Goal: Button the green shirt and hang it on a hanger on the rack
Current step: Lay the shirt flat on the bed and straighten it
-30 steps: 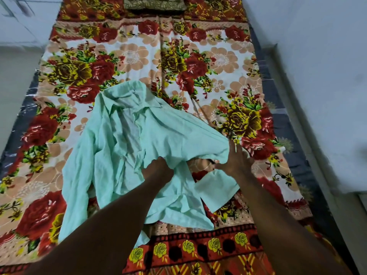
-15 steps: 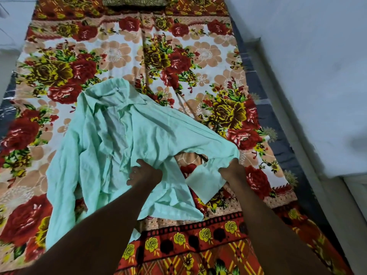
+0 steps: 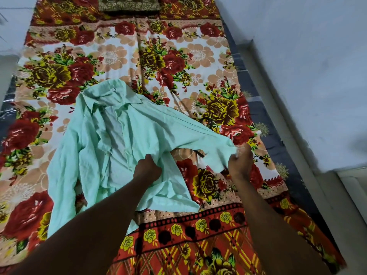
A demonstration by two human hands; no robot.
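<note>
A pale green shirt (image 3: 123, 135) lies rumpled and unbuttoned on the flowered bedsheet (image 3: 178, 56), collar toward the far end. My left hand (image 3: 147, 169) is clenched on the front panel near the middle of the shirt. My right hand (image 3: 239, 165) pinches the shirt's right edge and holds it stretched out to the right, lifted off the sheet. A dark curved piece, perhaps a hanger's hook (image 3: 207, 121), peeks out from under the shirt's upper right edge. No rack is in view.
A dark patterned pillow (image 3: 129, 4) lies at the far end of the bed. A pale wall (image 3: 307, 66) runs close along the right side of the mattress. Floor shows at the left edge.
Both hands keep hold of the shirt. My right hand has drawn the shirt's right edge further out to the right, spreading the cloth; the dark curved piece has come into view.
</note>
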